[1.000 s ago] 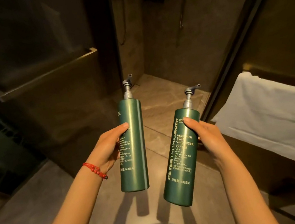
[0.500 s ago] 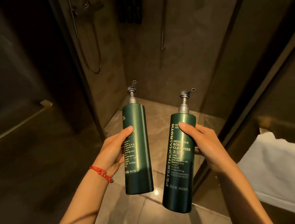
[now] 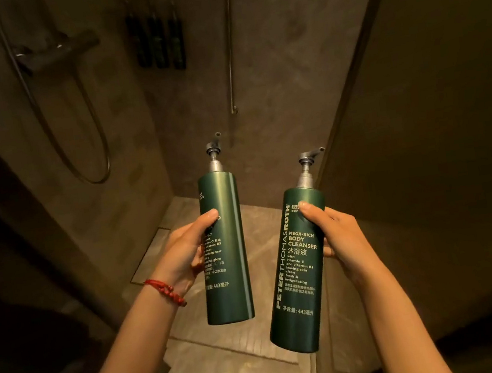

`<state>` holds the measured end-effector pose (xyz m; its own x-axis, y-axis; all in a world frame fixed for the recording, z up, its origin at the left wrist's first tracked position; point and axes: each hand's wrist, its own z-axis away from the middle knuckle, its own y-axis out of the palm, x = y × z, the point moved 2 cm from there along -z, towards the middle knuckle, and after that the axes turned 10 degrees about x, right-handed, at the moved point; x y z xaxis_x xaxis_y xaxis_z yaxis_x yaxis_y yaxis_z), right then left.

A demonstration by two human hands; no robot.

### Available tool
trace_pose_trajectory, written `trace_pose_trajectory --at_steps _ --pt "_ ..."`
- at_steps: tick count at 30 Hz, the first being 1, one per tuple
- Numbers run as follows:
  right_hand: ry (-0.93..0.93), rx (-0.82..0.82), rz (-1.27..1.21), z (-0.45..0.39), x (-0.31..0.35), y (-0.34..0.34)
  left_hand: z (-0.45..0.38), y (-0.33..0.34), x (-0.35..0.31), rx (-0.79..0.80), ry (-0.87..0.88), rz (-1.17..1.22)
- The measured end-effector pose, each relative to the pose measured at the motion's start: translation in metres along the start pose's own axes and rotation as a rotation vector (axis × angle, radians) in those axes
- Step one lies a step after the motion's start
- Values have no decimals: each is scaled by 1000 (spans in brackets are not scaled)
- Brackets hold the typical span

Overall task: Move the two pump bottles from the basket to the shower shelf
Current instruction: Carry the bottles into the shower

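I hold two tall dark green pump bottles with silver pumps up in front of me. My left hand (image 3: 184,252), with a red bracelet at the wrist, grips the left pump bottle (image 3: 228,271), which is upright. My right hand (image 3: 337,236) grips the right pump bottle (image 3: 300,286), labelled body cleanser and tilted slightly right. Both hang in the air over the shower floor. A shelf (image 3: 61,49) juts from the left shower wall, high up, blurred. No basket is in view.
Several dark bottles (image 3: 158,40) hang on the back shower wall. A shower hose (image 3: 90,164) loops down the left wall and a metal rail (image 3: 230,62) runs down the back wall. The glass door edge (image 3: 350,108) stands on the right. Tiled floor (image 3: 229,346) lies below.
The view has advanced into the shower stall and tilted up. The white towel and the left handle bar have left the frame. Both bottles stay gripped as before.
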<state>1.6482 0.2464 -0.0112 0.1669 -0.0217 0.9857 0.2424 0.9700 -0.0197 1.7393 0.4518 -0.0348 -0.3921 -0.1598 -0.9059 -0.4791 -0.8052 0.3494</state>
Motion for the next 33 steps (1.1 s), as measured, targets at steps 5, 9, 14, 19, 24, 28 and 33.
trace_pose_trajectory --at_steps 5,9,14,19,24,28,33 --pt "-1 -34 11 -84 29 9 -87 -32 -42 63 -19 7" --pt "-15 -64 19 -141 46 14 -144 -52 -69 75 -27 -2" --pt "-24 -65 14 -194 54 9 -191 -67 -85 59 -62 37" --pt "-18 1 17 -261 57 6 -235 -91 -96 4 -63 32" --pt "-41 174 76 -353 71 18 -287 -118 -112 -70 34 61" --pt "-71 327 124 -440 94 28 -330 -138 -132 -234 128 113" --pt "-114 530 165 -524 124 52 -356 -153 -159 -439 217 175"
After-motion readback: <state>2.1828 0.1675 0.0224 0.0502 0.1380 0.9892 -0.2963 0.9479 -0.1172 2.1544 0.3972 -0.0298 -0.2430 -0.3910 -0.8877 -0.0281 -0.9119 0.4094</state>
